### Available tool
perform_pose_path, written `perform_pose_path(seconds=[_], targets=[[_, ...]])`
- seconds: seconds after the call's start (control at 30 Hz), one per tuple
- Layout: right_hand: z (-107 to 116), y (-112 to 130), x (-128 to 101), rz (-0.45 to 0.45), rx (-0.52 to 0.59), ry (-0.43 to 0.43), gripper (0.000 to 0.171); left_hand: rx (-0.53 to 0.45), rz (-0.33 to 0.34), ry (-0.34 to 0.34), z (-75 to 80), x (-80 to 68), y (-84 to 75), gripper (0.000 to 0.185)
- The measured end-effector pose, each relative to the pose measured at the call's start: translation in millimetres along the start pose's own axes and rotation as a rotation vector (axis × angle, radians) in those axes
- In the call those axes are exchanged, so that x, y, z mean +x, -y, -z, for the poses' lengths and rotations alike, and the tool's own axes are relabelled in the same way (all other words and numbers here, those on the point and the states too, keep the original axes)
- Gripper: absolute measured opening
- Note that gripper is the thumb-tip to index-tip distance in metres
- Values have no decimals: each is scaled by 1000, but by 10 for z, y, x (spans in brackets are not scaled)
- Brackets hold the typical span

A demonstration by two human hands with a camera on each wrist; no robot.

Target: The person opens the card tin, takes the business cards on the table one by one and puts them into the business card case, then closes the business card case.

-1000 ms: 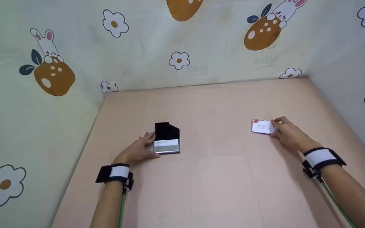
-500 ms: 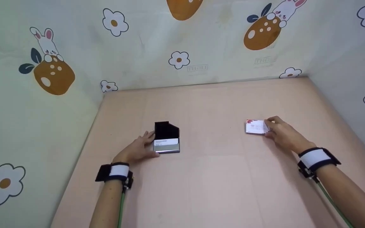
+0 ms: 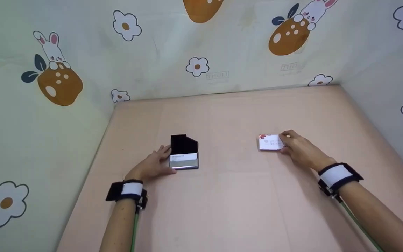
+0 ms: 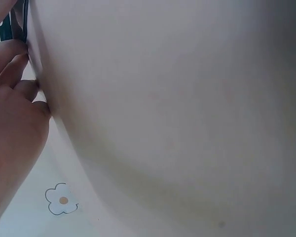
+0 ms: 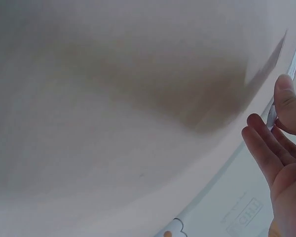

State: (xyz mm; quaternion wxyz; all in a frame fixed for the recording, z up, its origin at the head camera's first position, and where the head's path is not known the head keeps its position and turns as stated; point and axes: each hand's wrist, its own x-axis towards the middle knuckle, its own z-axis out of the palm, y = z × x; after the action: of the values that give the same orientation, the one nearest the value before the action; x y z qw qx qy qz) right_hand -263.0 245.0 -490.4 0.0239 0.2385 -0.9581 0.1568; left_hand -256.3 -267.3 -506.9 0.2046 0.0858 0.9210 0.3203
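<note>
Right, the right hand point(image 3: 297, 148) pinches a small stack of business cards point(image 3: 269, 142) by its right short edge, thumb near side and fingers far side, held low over the tabletop point(image 3: 243, 203), right of centre and well apart from the card case point(image 3: 184, 154). The cards look like thin white printed stock with a red mark at one corner; as a judgement they are very light, stiff enough flat but easy to bend or fan, and the smooth faces could slide against each other, so a pinch across the edges that squares the stack seems safer than a pinch on one corner. The right wrist view shows only a sliver of the card edge point(image 5: 292, 64) by the thumb. The left hand point(image 3: 150, 166) rests against the left side of the card case, fingers lightly curved on its side; whether it truly grips is hard to tell. The case stands open: black lid raised, matte dark inside, brushed silver metal front, a white card sitting in the tray. It is likely rigid, light and slippery on the smooth pinkish board, so bracing it from the side makes sense. Cartoon rabbit-and-flower fabric walls point(image 3: 65, 70) surround the surface.
</note>
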Motion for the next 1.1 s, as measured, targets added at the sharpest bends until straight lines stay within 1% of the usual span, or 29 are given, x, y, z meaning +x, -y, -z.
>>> perform_pose_path(seconds=[0.27, 0.5, 0.6, 0.93, 1.1], targets=[[-100, 205, 96, 47, 38, -33, 53, 6, -16, -6, 7, -14, 22, 97], [-176, 420, 176, 43, 57, 11, 54, -5, -4, -6, -5, -31, 6, 95], [-189, 500, 201, 48, 63, 14, 54, -8, -12, -7, -7, -23, 3, 94], [-279, 693, 283, 131, 47, -27, 53, -1, -36, -5, -9, -15, 9, 95], [-314, 789, 326, 156, 58, -25, 54, 2, -32, -1, -7, -15, -5, 94]])
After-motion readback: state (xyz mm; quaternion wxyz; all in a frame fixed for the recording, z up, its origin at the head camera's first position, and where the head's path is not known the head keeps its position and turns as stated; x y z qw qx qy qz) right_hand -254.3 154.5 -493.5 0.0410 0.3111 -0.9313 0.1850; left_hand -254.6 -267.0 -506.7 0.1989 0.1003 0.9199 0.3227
